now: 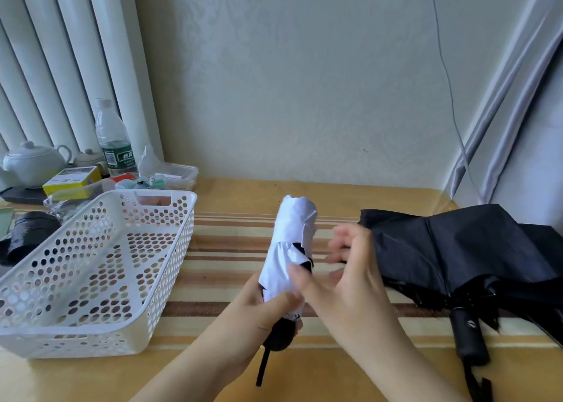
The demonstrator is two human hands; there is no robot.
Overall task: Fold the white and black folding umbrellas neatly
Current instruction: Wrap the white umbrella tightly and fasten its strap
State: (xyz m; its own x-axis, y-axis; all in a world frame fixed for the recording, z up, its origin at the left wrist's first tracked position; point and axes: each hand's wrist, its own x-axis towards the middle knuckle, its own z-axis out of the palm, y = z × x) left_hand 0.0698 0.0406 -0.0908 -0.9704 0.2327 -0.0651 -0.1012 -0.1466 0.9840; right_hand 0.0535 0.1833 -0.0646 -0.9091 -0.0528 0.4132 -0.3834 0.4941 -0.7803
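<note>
White umbrella [289,249] rolled, upright above desk [237,368] centre; left hand [268,307] grip curled round its base. Right hand [344,276] blurred, fingers spread. Black umbrella [457,255] unfolded, lying right. White basket [94,267] left.

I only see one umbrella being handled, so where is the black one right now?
In the head view, the black umbrella lies loosely spread on the right side of the striped table, just right of the right hand and the white umbrella.
</note>
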